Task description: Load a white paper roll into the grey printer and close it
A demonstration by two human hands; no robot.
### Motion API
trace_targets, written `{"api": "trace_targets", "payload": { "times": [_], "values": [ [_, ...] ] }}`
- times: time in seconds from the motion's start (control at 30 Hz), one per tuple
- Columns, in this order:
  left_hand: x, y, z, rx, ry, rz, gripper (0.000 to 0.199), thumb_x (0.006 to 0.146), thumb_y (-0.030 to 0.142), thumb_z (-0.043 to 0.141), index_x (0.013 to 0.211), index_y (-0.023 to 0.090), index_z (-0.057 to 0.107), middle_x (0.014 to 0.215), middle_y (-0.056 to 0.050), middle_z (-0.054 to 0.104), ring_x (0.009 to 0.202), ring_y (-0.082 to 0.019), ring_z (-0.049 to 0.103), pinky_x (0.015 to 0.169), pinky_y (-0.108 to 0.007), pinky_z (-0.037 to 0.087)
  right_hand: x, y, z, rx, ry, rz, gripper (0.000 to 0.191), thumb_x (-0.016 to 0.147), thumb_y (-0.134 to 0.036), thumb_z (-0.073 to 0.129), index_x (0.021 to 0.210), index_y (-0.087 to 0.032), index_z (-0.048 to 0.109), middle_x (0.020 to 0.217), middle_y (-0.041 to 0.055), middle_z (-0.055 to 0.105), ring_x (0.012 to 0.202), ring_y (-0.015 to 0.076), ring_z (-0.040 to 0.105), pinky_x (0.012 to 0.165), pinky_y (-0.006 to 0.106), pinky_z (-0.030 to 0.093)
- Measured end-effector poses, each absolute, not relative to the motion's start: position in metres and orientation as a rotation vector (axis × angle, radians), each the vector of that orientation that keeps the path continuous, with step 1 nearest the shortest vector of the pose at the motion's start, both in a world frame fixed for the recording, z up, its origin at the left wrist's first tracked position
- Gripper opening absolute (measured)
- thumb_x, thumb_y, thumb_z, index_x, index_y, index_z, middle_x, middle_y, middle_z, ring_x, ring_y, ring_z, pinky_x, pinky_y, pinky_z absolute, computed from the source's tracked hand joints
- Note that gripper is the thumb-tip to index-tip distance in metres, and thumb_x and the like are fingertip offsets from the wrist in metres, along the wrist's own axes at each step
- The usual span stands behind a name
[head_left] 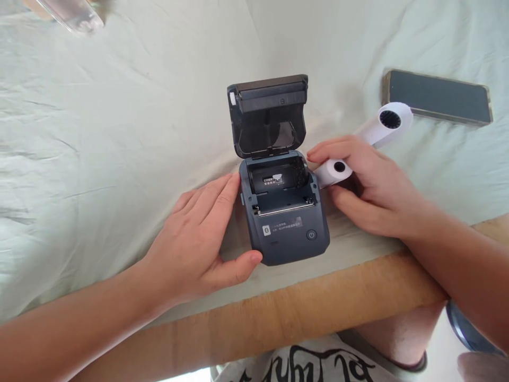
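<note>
A dark blue label printer [294, 249] lies near the table's front edge, its black lid [270, 124] raised and its paper bay showing. My left hand [199, 233] rests against the printer's left side, thumb at the lower left corner, fingers stretched out and holding nothing. A small white roll with a black core [334, 172] is held between the thumb and fingers of my right hand [374, 185], beside the printer's right side. Just beyond that hand lies a larger white roll with a black core [397, 119].
A dark phone [441, 95] in a clear case lies at the back right. At the top left is a transparent object [81, 18], partly cut off. Pale wrinkled cloth [119, 106] covers the table, and its wooden edge [278, 313] runs along the front.
</note>
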State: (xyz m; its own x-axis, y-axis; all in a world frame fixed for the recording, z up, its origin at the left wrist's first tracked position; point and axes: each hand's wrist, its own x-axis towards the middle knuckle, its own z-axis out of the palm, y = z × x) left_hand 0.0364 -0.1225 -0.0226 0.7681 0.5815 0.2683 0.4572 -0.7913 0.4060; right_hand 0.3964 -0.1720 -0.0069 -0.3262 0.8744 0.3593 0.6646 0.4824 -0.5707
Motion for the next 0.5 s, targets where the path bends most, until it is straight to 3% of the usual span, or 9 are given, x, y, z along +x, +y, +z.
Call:
{"api": "trace_targets", "payload": {
  "times": [0.2, 0.3, 0.43, 0.5],
  "values": [
    [0.036, -0.122, -0.024, 2.641, 0.793, 0.546, 0.095, 0.124, 0.080, 0.040, 0.200, 0.027, 0.022, 0.187, -0.018, 0.064, 0.163, -0.047, 0.071, 0.129, -0.061, 0.063, 0.391, -0.171, -0.015, -1.312, -2.030, 0.243, 0.036, 0.112, -0.029, 0.069, 0.148, -0.034, 0.073, 0.125, 0.0078, 0.080, 0.108, 0.0284, 0.079, 0.082, 0.044, 0.070],
    [0.036, -0.123, -0.025, 2.635, 0.796, 0.551, 0.093, 0.124, 0.078, 0.040, 0.200, 0.026, 0.023, 0.188, -0.018, 0.062, 0.164, -0.048, 0.069, 0.131, -0.062, 0.062, 0.398, -0.171, -0.009, -1.334, -2.075, 0.288, 0.047, 0.108, -0.021, 0.069, 0.152, -0.035, 0.074, 0.124, 0.0071, 0.078, 0.110, 0.0272, 0.079, 0.082, 0.043, 0.071],
    [0.036, -0.122, -0.026, 2.644, 0.797, 0.548, 0.094, 0.124, 0.080, 0.038, 0.199, 0.025, 0.024, 0.188, -0.018, 0.063, 0.164, -0.047, 0.069, 0.130, -0.061, 0.062, 0.403, -0.170, 0.000, -1.266, -2.175, 0.411, 0.069, 0.099, -0.008, 0.065, 0.160, -0.039, 0.070, 0.142, 0.0065, 0.080, 0.130, 0.0293, 0.082, 0.096, 0.046, 0.076],
    [0.037, -0.122, -0.026, 2.645, 0.803, 0.534, 0.095, 0.124, 0.082, 0.038, 0.199, 0.025, 0.025, 0.187, -0.019, 0.064, 0.164, -0.047, 0.070, 0.130, -0.060, 0.063, 0.403, -0.170, -0.004, -1.282, -2.121, 0.487, 0.066, 0.104, -0.013, 0.066, 0.164, -0.041, 0.068, 0.138, 0.0049, 0.083, 0.120, 0.0275, 0.084, 0.093, 0.046, 0.076]
  ]
}}
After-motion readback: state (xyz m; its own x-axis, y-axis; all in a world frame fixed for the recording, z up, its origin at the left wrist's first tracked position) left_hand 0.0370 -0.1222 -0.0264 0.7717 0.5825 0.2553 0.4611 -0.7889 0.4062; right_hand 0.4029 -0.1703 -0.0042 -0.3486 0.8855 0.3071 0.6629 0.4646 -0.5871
